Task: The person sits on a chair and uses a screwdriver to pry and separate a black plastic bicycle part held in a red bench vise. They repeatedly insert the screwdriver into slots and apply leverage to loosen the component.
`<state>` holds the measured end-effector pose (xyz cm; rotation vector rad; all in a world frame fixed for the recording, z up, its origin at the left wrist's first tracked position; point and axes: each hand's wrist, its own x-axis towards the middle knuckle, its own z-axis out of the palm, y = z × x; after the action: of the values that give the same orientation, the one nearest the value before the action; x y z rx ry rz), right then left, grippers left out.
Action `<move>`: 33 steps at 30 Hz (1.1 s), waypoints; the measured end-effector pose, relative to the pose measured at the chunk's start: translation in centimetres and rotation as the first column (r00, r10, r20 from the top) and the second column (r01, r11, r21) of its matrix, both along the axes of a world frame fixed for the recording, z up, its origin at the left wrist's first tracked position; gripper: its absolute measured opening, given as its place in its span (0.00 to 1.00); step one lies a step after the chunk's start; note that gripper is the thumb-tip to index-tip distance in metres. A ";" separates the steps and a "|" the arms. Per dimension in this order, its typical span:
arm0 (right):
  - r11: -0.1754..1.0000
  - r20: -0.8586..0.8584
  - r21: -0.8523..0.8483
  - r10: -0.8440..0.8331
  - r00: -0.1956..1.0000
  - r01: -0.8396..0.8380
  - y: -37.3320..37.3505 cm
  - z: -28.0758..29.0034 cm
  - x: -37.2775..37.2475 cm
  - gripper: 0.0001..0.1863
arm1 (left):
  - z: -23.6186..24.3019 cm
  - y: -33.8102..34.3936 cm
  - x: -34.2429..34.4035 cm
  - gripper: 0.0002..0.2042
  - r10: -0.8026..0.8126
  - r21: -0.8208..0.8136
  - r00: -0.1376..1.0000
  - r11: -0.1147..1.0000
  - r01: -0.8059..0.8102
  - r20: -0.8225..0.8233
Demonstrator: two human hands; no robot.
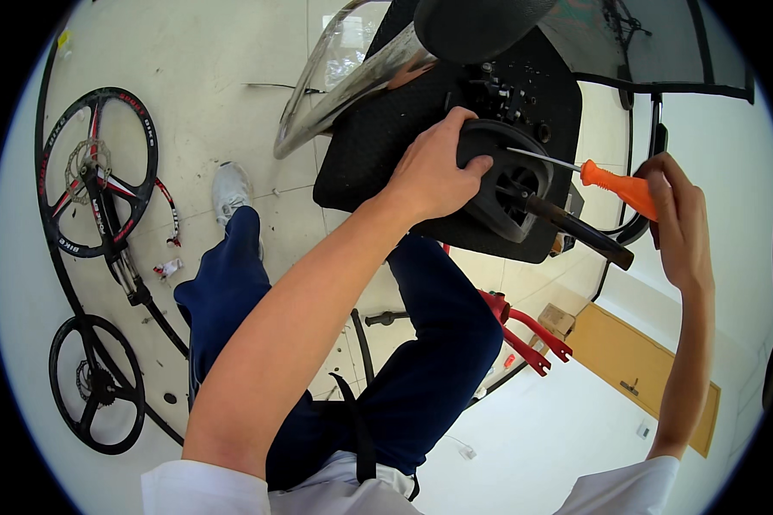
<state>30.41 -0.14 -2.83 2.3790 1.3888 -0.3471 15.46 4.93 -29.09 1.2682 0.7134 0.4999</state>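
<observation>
My left hand (434,167) grips the rim of a round dark plastic part (489,190), thumb over its face and fingers behind its far edge. A dark rod (584,233) sticks out from its hollow middle toward the right. In my right hand (680,210) is a screwdriver (614,182) with an orange handle. Its thin metal shaft points left, and the tip meets the face of the round part near my left thumb; whether it sits in a screw or slot, I cannot tell. The round part rests on or just above a black textured chair seat (378,150).
Small metal parts (502,96) lie on the seat beyond the round part. Around it are a chrome armrest frame (352,81), a black pad (481,26) and a mesh backrest (627,39). Bike wheels (150,154) stand left; a red frame (532,330) lies near right.
</observation>
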 end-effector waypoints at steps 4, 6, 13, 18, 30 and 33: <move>0.957 -0.137 0.186 0.247 0.959 -0.221 -1.1 0.0 -0.3 0.06 | 0.3 0.0 0.2 0.24 -0.020 -0.017 1.000 1.000 0.020 0.002; 0.890 -0.149 0.283 0.409 0.900 -0.358 -1.6 -0.2 0.4 0.07 | 0.2 0.0 0.3 0.24 0.001 0.023 1.000 1.000 -0.001 0.008; 0.919 -0.602 0.389 0.206 0.772 0.058 -1.3 -1.4 0.8 0.10 | 0.1 0.0 0.2 0.24 0.005 0.010 0.999 1.000 -0.005 0.034; 0.882 -0.452 0.382 -0.083 0.888 0.277 -0.8 -2.5 0.8 0.31 | -0.1 0.1 0.1 0.24 0.013 0.011 0.999 1.000 -0.013 0.030; 0.910 -0.227 0.289 0.366 0.903 -0.296 -1.7 -0.2 1.8 0.07 | 0.4 0.2 0.0 0.24 0.002 -0.014 1.000 1.000 -0.002 0.014; 0.951 -0.400 0.249 0.273 0.875 -0.183 -2.3 -0.4 2.4 0.13 | 0.5 0.2 0.1 0.24 -0.006 -0.023 1.000 1.000 0.006 0.018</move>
<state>32.78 -2.39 -3.22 2.3464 1.9731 -0.7312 15.57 5.08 -28.57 1.2426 0.6982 0.4966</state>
